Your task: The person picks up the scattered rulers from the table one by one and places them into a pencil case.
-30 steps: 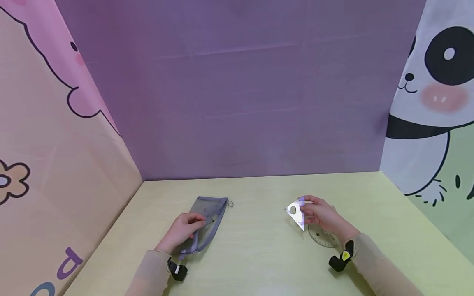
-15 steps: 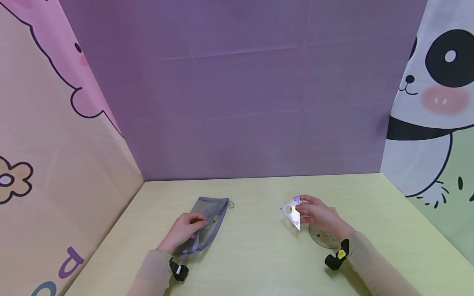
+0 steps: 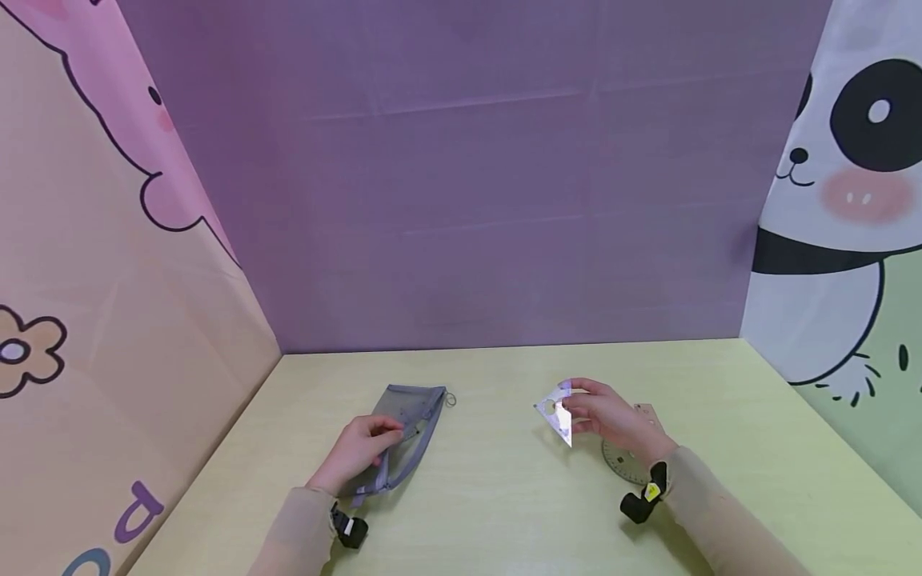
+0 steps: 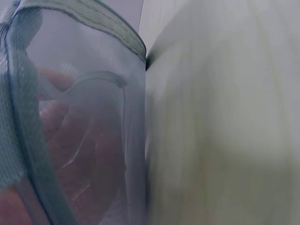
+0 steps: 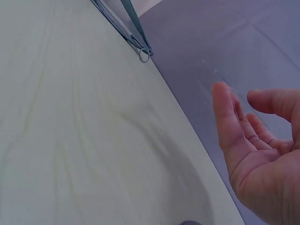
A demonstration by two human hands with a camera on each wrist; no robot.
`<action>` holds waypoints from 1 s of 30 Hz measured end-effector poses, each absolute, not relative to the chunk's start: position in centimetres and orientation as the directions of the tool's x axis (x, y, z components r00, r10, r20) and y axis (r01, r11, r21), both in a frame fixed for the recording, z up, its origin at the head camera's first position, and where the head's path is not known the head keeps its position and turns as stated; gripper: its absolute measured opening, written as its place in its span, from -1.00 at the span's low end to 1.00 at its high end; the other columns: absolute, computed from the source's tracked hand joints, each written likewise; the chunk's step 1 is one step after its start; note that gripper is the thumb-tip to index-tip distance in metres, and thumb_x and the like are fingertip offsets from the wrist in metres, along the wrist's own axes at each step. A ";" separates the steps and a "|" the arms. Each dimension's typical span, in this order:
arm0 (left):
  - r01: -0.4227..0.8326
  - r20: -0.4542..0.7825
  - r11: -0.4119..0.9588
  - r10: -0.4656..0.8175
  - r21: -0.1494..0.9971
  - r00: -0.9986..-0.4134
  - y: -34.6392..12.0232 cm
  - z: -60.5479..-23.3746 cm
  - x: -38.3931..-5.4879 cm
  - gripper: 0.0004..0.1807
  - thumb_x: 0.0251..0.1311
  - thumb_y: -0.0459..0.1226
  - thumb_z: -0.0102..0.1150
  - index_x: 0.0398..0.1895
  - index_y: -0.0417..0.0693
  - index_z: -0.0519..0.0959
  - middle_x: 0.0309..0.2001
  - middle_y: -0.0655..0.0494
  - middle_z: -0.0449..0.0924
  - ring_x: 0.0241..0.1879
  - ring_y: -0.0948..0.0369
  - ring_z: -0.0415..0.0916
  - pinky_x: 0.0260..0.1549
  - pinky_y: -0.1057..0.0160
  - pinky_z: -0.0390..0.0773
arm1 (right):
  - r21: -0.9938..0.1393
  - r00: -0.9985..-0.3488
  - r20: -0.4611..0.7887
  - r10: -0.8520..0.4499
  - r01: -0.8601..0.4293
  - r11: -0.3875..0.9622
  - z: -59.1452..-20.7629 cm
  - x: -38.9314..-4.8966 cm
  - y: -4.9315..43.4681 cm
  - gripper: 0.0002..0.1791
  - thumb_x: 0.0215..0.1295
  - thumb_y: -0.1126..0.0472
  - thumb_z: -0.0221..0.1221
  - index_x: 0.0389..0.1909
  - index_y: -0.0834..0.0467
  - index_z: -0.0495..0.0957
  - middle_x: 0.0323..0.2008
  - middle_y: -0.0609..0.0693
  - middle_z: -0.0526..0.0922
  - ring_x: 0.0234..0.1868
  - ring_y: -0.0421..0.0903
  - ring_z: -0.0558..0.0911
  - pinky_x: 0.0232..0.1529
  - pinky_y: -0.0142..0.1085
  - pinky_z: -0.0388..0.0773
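My left hand point(image 3: 360, 448) holds the upper edge of a grey-blue mesh zipper pouch point(image 3: 421, 400), which lies at the left of the table. Through the mesh point(image 4: 93, 56) in the left wrist view, fingers show behind the pouch wall. A clear triangular set square point(image 3: 562, 420), bright with glare, is pinched between the thumb and fingers of my right hand point(image 3: 612, 420), raised above the table. In the right wrist view the set square is barely visible beyond the right hand's fingers point(image 5: 225, 112).
A clear round-edged protractor point(image 3: 621, 464) lies under the right wrist, partly hidden. Behind that hand a pale, straight-edged piece point(image 3: 649, 413) shows. The pouch's small ring point(image 3: 450, 399) hangs at its far corner. A purple wall point(image 3: 461, 200) closes off the table's back edge.
My right hand has moved left with the set square, toward the pouch, and more of the pale piece behind it shows. The left hand stays at the pouch.
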State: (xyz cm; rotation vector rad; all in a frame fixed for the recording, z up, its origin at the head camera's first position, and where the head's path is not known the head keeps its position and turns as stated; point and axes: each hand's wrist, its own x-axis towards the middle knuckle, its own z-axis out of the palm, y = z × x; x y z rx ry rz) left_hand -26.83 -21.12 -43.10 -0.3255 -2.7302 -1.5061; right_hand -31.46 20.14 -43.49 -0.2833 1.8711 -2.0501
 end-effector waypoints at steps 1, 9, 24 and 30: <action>0.185 0.106 0.518 0.179 0.835 -0.978 -21.0 -42.9 -26.7 -0.78 0.27 -0.33 0.17 -0.12 -0.32 0.62 -0.31 0.06 0.58 -0.47 0.20 0.38 -0.57 0.23 0.49 | -0.990 -0.918 -0.084 -0.386 0.120 -0.069 -43.5 -31.5 20.0 -0.59 0.38 0.35 0.05 0.19 0.34 0.23 -0.19 0.07 0.56 -0.26 -0.10 0.58 -0.29 -0.25 0.59; 0.194 0.109 0.510 0.192 0.838 -0.975 -20.7 -42.1 -26.2 -0.78 0.28 -0.33 0.16 -0.12 -0.33 0.62 -0.32 0.05 0.58 -0.51 0.20 0.38 -0.57 0.24 0.48 | -0.987 -0.908 -0.063 -0.414 0.117 -0.107 -43.6 -31.9 18.5 -0.67 0.39 0.40 0.01 0.13 0.34 0.27 -0.23 0.05 0.57 -0.27 -0.11 0.60 -0.29 -0.26 0.60; 0.184 0.111 0.516 0.169 0.836 -0.979 -20.8 -42.7 -26.4 -0.79 0.27 -0.32 0.17 -0.13 -0.26 0.64 -0.34 0.05 0.59 -0.57 0.22 0.39 -0.58 0.26 0.48 | -0.978 -0.872 -0.070 -0.484 0.156 -0.140 -44.4 -32.0 14.9 -0.74 0.37 0.40 0.02 0.05 0.28 0.32 -0.25 0.04 0.63 -0.27 -0.11 0.64 -0.26 -0.24 0.61; 0.188 0.120 0.520 0.162 0.833 -0.979 -20.7 -42.6 -26.0 -0.79 0.26 -0.31 0.18 -0.13 -0.28 0.64 -0.34 0.06 0.59 -0.58 0.22 0.40 -0.58 0.26 0.48 | -0.977 -0.854 -0.083 -0.513 0.171 -0.128 -44.6 -31.9 13.3 -0.74 0.37 0.38 0.06 0.04 0.27 0.33 -0.25 0.06 0.64 -0.26 -0.09 0.67 -0.24 -0.22 0.62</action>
